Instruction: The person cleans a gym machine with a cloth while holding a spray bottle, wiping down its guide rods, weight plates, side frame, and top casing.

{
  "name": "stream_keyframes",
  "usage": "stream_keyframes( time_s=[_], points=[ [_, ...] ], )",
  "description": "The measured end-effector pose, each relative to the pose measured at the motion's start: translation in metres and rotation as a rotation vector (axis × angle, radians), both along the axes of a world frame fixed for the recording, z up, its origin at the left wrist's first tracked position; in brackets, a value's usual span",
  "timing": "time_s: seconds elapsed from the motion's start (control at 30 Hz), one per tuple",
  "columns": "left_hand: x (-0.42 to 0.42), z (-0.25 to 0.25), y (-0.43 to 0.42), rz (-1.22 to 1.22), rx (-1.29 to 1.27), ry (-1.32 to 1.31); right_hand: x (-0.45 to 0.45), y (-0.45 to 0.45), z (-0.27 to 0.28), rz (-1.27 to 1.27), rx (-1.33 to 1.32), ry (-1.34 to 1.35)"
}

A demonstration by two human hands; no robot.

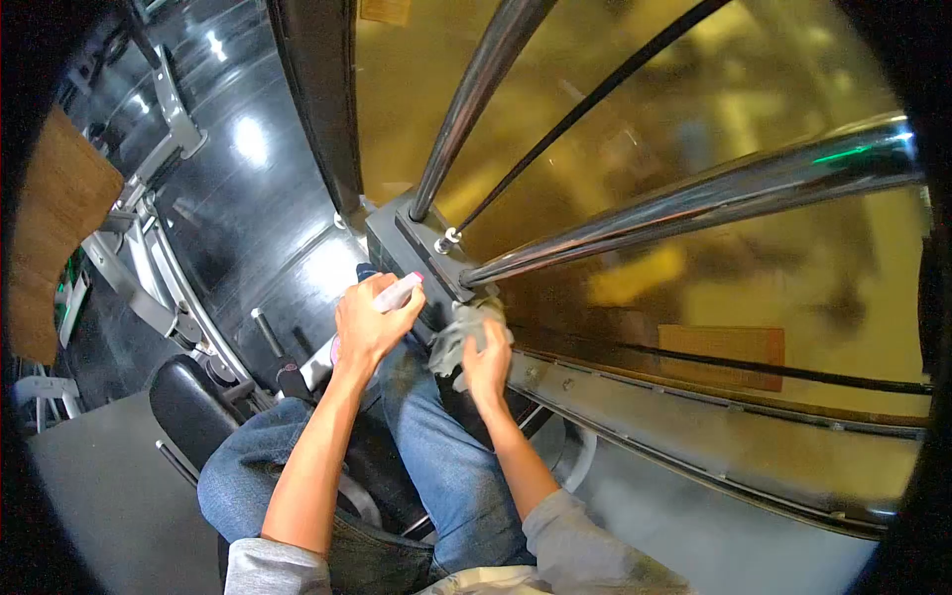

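My left hand (369,322) is closed around a white spray bottle (397,293) with a pink tip. The tip points toward the grey metal base block (402,243) of the machine. Part of the bottle is hidden behind my fingers. Close beside it, my right hand (486,362) is closed on a crumpled grey cloth (456,340). The cloth lies against the near end of the base block. Two shiny chrome rods (645,213) and a thin black cable (585,109) rise from that block.
My jeans-clad legs (436,466) straddle a black padded seat (193,407). A large yellowish reflective panel (694,268) stands on the right, with a metal rail (694,426) along its bottom. Grey gym machine frames (164,278) stand on the dark floor (248,198) at left.
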State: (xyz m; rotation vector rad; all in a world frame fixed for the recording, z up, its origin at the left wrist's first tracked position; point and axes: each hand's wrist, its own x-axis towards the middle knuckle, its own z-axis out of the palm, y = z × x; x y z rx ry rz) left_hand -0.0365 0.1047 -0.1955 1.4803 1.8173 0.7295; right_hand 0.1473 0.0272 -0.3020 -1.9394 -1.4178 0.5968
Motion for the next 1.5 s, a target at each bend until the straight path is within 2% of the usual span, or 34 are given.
stream_keyframes(
  time_s=[0.03,0.07,0.1,0.2,0.27,0.3,0.37,0.5,0.53,0.57,0.63,0.67,0.7,0.77,0.9,0.97,1.03,1.1,1.17,1.2,1.3,1.33,1.43,1.47,1.5],
  points=[
    [-0.002,0.001,-0.001,0.004,0.000,0.002,0.001,0.009,-0.002,-0.105,0.059,-0.078],
    [-0.004,0.001,-0.001,0.007,0.010,0.000,0.010,0.020,-0.001,-0.102,-0.043,0.045],
    [-0.006,0.002,-0.002,0.008,0.018,-0.002,0.014,0.030,-0.003,-0.060,0.088,0.014],
    [-0.012,0.002,-0.004,0.031,0.037,0.016,0.018,0.042,-0.009,-0.002,0.059,-0.095],
    [-0.018,-0.003,-0.006,0.039,0.038,0.010,0.007,0.036,-0.005,0.040,0.101,-0.328],
    [-0.022,-0.004,-0.006,0.041,0.043,0.006,0.003,0.032,-0.004,0.049,0.105,-0.328],
    [-0.029,-0.003,-0.006,0.064,0.035,0.017,-0.003,0.018,-0.002,0.056,-0.076,-0.255],
    [-0.041,-0.001,-0.006,0.115,0.033,0.029,-0.009,0.004,0.005,0.133,-0.046,-0.205],
    [-0.044,0.001,-0.006,0.122,0.036,0.028,-0.015,0.002,0.013,0.074,-0.149,-0.192],
    [-0.047,0.005,-0.005,0.174,0.030,0.019,-0.016,0.003,0.009,0.082,-0.144,-0.196],
    [-0.053,0.011,-0.001,0.231,0.027,0.009,-0.020,0.006,-0.008,0.081,-0.431,0.208],
    [-0.057,0.014,0.001,0.304,0.036,-0.010,-0.030,0.006,-0.018,0.098,-0.366,0.604],
    [-0.062,0.016,0.003,0.376,0.042,-0.027,-0.048,0.016,-0.007,0.138,-0.337,0.721],
    [-0.072,0.019,0.006,0.404,0.040,-0.049,-0.088,0.049,0.034,0.246,-0.241,0.687],
    [-0.085,0.013,0.003,0.458,0.049,-0.117,-0.141,0.151,0.036,0.458,0.234,-0.197],
    [-0.087,0.013,-0.001,0.472,0.065,-0.138,-0.150,0.201,0.059,0.573,0.031,-0.440],
    [-0.090,0.019,-0.004,0.487,-0.064,-0.142,-0.165,0.256,0.063,0.477,-0.439,-0.739],
    [-0.089,0.011,-0.008,0.476,-0.030,-0.170,-0.157,0.289,0.023,0.261,-0.561,-0.882],
    [-0.086,0.014,-0.008,0.445,0.015,-0.133,-0.142,0.296,0.031,0.522,-0.821,-0.847],
    [-0.084,0.021,-0.006,0.435,0.004,-0.145,-0.150,0.288,0.029,0.488,-0.784,-1.065],
    [-0.083,0.013,-0.005,0.379,0.054,-0.120,-0.166,0.269,0.029,0.434,-0.704,-1.180],
    [-0.082,0.013,-0.006,0.381,0.050,-0.120,-0.171,0.262,0.015,0.406,-0.611,-1.352],
    [-0.078,0.017,-0.004,0.376,0.097,-0.084,-0.182,0.243,0.019,0.398,-0.566,-1.483],
    [-0.079,0.018,-0.005,0.372,0.058,-0.081,-0.174,0.240,0.006,0.461,-0.413,-1.442],
    [-0.079,0.019,-0.005,0.366,0.016,-0.080,-0.174,0.237,0.005,0.459,-0.413,-1.441]
  ],
)
